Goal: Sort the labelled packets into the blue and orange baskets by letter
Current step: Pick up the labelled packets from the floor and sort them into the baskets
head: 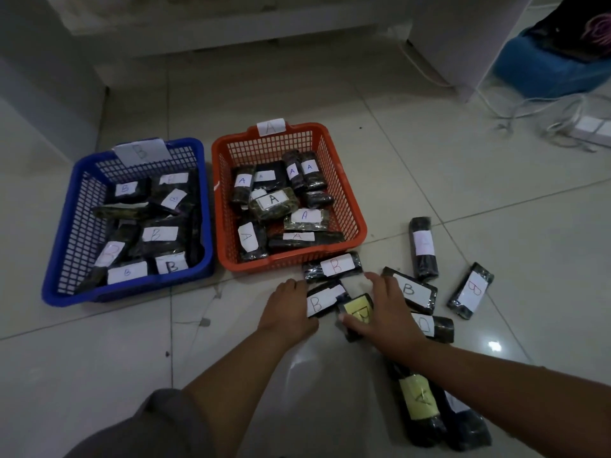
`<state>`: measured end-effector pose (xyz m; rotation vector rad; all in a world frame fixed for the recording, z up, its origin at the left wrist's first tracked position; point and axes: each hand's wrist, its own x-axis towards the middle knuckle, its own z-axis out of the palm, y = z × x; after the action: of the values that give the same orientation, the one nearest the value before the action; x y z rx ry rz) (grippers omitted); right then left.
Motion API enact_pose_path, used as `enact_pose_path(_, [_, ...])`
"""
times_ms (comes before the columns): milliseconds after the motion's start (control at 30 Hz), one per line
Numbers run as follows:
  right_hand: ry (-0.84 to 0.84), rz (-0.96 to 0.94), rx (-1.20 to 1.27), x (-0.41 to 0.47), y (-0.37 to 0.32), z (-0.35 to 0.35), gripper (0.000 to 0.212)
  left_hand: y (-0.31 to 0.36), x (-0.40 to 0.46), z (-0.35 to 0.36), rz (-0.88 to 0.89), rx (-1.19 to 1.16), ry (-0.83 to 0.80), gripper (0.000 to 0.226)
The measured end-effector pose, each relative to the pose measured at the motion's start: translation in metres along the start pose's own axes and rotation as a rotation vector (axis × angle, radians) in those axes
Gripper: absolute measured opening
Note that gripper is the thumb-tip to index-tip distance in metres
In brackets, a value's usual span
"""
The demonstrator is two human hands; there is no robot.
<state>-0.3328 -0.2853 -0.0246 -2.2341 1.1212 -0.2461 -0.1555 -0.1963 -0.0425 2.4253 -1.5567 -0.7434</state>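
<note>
A blue basket [62,246] tagged B holds several dark packets labelled B. Beside it an orange basket [355,223] tagged A holds several packets labelled A. Loose packets lie on the floor in front. My left hand [289,309] grips a packet with a white B label [319,302]. My right hand [385,312] rests over a packet with a yellow label [357,309], thumb at its near end. Another B packet [334,266] lies just beyond my hands. More B packets [411,290] [471,290] lie to the right. A yellow-labelled A packet [420,404] lies under my right forearm.
An upright packet with a faint label [423,247] lies right of the orange basket. White furniture stands behind the baskets. A blue object [542,67] and a power strip [591,127] with cables sit at the far right. My knee [142,431] is at the bottom left.
</note>
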Motion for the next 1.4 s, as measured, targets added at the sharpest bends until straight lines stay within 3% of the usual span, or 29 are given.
enact_pose_path(200, [-0.203, 0.148, -0.131, 0.005, -0.009, 0.02, 0.099, -0.024, -0.011, -0.054, 0.03, 0.083, -0.264, 0.058])
enact_pose_path(333, [-0.001, -0.032, -0.053, 0.003, -0.029, 0.016, 0.079, -0.043, -0.02, -0.101, -0.042, 0.123, -0.578, 0.058])
enact_pose_path(467, [0.195, -0.245, -0.032, 0.001, -0.065, 0.015, 0.075, -0.068, -0.029, -0.158, -0.117, 0.087, -0.691, 0.053])
enact_pose_path(633, [0.249, -0.441, -0.047, 0.036, -0.122, 0.012, 0.08, -0.122, -0.049, -0.226, -0.173, 0.012, -0.45, 0.047])
enact_pose_path(833, [0.216, -0.706, -0.371, 0.13, -0.232, -0.024, 0.071, -0.22, -0.078, -0.261, -0.36, -0.051, -0.037, 0.05])
enact_pose_path(933, [0.276, -0.581, -0.306, 0.163, -0.278, -0.018, 0.064, -0.26, -0.087, -0.259, -0.472, -0.011, 0.191, 0.061])
enact_pose_path(1100, [0.433, -0.036, 0.252, 0.166, -0.319, 0.059, 0.059, -0.284, -0.077, -0.231, -0.49, -0.243, 0.372, 0.056])
enact_pose_path(1267, [0.14, -0.181, 0.125, 0.162, -0.314, 0.122, 0.07, -0.283, -0.046, -0.209, -0.478, -0.121, 0.516, 0.051])
enact_pose_path(1400, [0.149, -0.196, 0.058, 0.179, -0.312, 0.132, 0.071, -0.284, -0.034, -0.193, -0.521, 0.149, 0.538, 0.043])
